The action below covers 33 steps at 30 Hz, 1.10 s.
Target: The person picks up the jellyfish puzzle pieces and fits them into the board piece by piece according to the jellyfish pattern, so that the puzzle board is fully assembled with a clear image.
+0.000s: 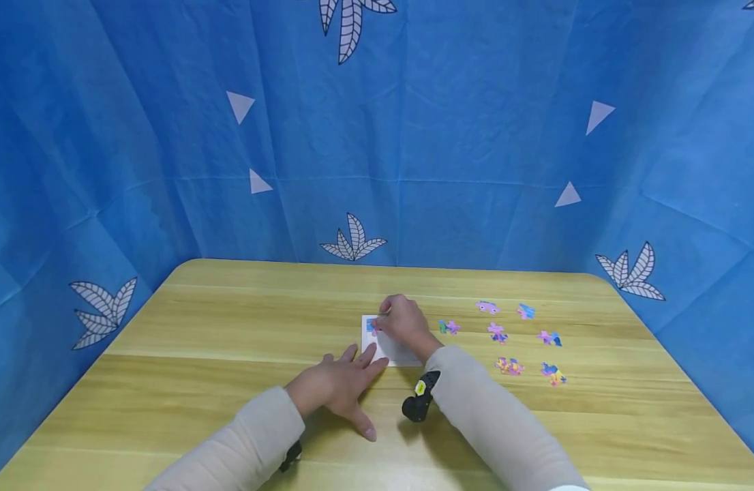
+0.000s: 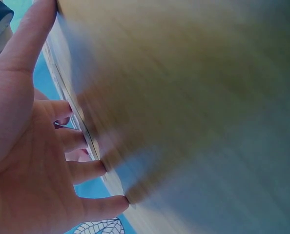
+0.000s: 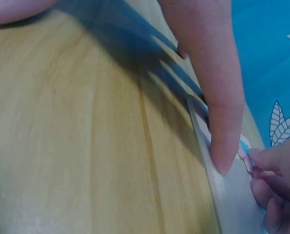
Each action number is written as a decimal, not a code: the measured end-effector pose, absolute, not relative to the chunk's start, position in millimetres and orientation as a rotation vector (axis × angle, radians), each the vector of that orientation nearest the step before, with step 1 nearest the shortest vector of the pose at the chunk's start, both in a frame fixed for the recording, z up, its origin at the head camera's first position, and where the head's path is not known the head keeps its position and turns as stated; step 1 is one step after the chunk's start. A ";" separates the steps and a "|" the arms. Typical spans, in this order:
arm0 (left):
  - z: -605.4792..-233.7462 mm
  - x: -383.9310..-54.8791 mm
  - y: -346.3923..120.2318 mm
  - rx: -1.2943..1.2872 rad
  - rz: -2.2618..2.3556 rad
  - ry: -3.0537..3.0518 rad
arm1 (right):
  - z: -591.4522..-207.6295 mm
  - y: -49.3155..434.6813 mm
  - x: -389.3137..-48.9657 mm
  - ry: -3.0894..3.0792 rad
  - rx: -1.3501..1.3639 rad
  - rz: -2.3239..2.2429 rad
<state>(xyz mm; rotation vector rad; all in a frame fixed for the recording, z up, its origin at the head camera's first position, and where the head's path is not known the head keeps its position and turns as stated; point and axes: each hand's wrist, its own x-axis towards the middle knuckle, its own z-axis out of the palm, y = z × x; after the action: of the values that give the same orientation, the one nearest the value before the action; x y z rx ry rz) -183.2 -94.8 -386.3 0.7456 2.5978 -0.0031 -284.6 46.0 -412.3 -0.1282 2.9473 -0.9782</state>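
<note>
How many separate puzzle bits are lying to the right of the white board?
7: back left bit, back right bit, middle left bit, centre bit, middle right bit, front left bit, front right bit. Some may be touching pieces; the right sleeve could hide more.

On the pale-brown wooden table (image 1: 230, 314), the spread left hand (image 1: 340, 384) touches a white rectangular board (image 1: 400, 353) at its near left corner; the right hand (image 1: 406, 322) pinches a pink-and-blue jigsaw piece (image 1: 372, 326) by its far left corner. Multicoloured jigsaw pieces (image 1: 509, 366) lie toward the table's right edge.
</note>
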 end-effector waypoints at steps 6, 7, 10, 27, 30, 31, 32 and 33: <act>-385.9 -183.4 -93.9 0.753 0.004 2.596 | -409.5 46.9 -281.9 2.940 -0.206 -0.955; -385.7 -183.3 -93.8 0.752 0.005 2.595 | -409.2 46.9 -281.8 2.937 -0.210 -0.949; -385.6 -183.0 -93.3 0.747 0.006 2.592 | -410.2 47.3 -282.6 2.933 -0.211 -0.930; -386.1 -181.6 -97.1 0.728 0.032 2.592 | -417.0 69.4 -288.7 3.020 -0.232 -0.895; -385.3 -182.1 -96.9 0.730 0.036 2.595 | -414.3 82.7 -291.9 3.035 -0.205 -0.883; -385.1 -182.2 -96.8 0.730 0.041 2.594 | -413.3 88.1 -292.6 3.039 -0.205 -0.880; -384.7 -182.2 -96.6 0.728 0.045 2.590 | -412.6 93.7 -293.2 3.044 -0.209 -0.876; -384.8 -182.2 -96.3 0.727 0.049 2.588 | -411.7 99.7 -293.2 3.046 -0.211 -0.872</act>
<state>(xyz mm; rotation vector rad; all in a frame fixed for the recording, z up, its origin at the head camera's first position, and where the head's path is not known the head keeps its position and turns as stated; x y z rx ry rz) -182.2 -96.3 -384.8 0.7271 2.5881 0.0494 -293.2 99.7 -411.7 -0.2107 3.0464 -0.8716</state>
